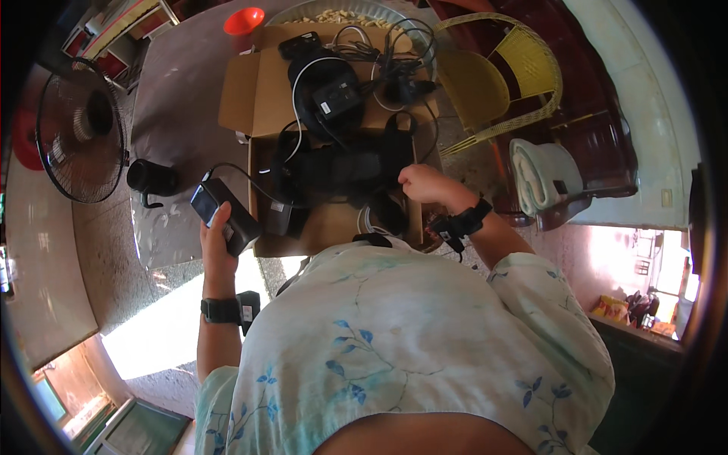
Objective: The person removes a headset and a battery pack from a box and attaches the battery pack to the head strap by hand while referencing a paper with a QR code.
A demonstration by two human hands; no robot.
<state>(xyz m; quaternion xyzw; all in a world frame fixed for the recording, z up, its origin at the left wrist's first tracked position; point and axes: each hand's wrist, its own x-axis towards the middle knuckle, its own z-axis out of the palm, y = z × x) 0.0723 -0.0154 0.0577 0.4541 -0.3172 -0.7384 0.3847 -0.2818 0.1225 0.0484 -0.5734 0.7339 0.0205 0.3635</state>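
Note:
My left hand [216,241] grips a black box-shaped device [236,220] with a small lit screen on one face. A thin black cable runs from it toward the open cardboard box [241,97]. Inside that box lies black strapped gear [334,168], with a white cable looping over it. At the box's right side, my right hand [426,186] is closed with the fingers curled in; whatever they hold, if anything, is hidden. Each wrist wears a black band with a small module.
A tangle of black cables and adapters [387,64] lies over the box lid. On the grey table stand a black mug [152,177] and an orange bowl [244,20]. Behind is a round metal tray [284,15]. A fan [82,129] stands left, a yellow chair [474,91] right.

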